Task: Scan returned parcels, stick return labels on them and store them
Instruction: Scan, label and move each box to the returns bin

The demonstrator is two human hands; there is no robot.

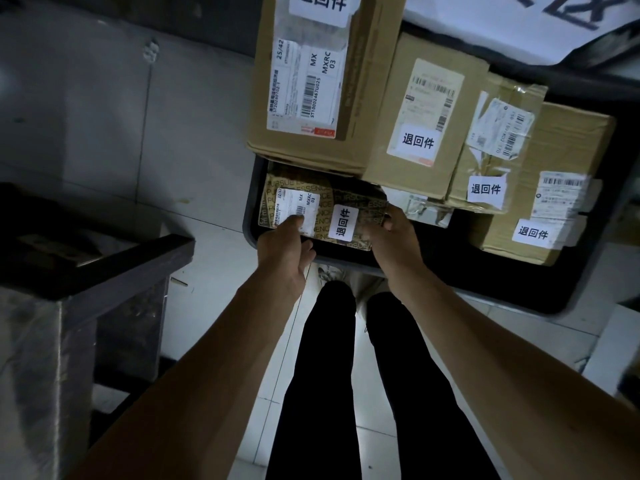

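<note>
Both your left hand (282, 245) and right hand (389, 237) pinch the printed parcel (325, 211) by its near edge, sliding it flat into the black bin (250, 202) under the stacked boxes (308, 81), return label (343, 222) up.

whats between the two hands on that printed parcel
In the head view, the white return label lies on the printed parcel between the left hand and right hand.

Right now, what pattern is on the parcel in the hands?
The parcel is yellowish-tan, printed all over with repeated words; the head view shows it.
</note>
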